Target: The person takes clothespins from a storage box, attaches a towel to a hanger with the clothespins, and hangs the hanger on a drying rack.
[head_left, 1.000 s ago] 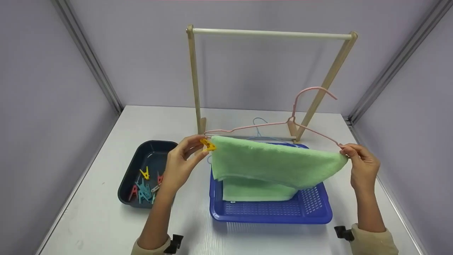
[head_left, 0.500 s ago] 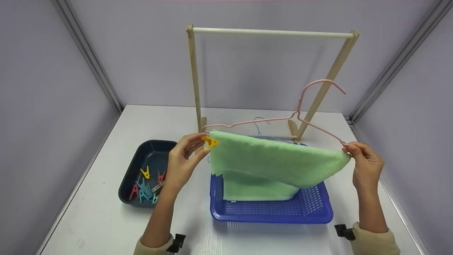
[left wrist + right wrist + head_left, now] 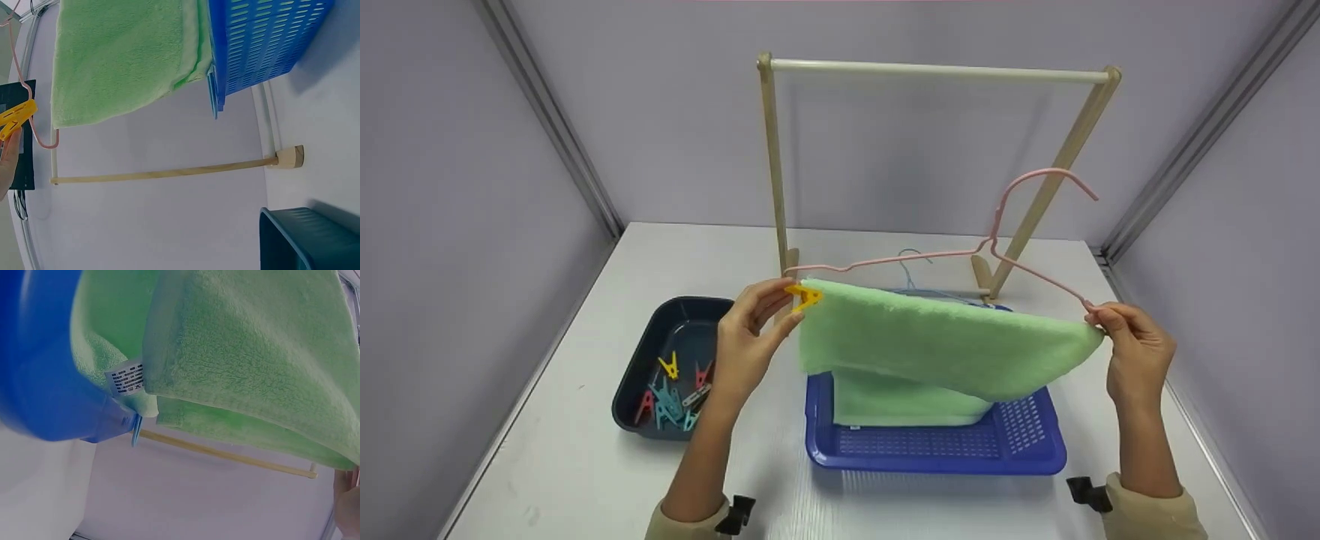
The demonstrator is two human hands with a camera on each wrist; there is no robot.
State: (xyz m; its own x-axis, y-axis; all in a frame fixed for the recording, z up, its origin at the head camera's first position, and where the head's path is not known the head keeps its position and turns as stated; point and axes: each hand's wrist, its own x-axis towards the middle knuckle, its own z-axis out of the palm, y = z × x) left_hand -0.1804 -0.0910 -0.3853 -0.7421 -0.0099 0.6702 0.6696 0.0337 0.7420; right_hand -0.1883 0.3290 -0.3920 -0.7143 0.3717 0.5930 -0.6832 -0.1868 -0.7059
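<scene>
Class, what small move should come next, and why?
Probably, the left hand should ease the yellow clip onto the green towel at its upper left corner: the clip is pinched nearby, the left wrist view shows a gap between clip and towel, and the right hand holds the pink hanger at its right end.

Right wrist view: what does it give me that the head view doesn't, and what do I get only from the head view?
Only the right wrist view shows the printed lines on the white label.

Only the head view shows the left hand pinching the yellow clip, the hook of the pink hanger, and the dark tray with its loose clips.

Both show the green towel, the blue basket, the right hand and at least part of the rack.
</scene>
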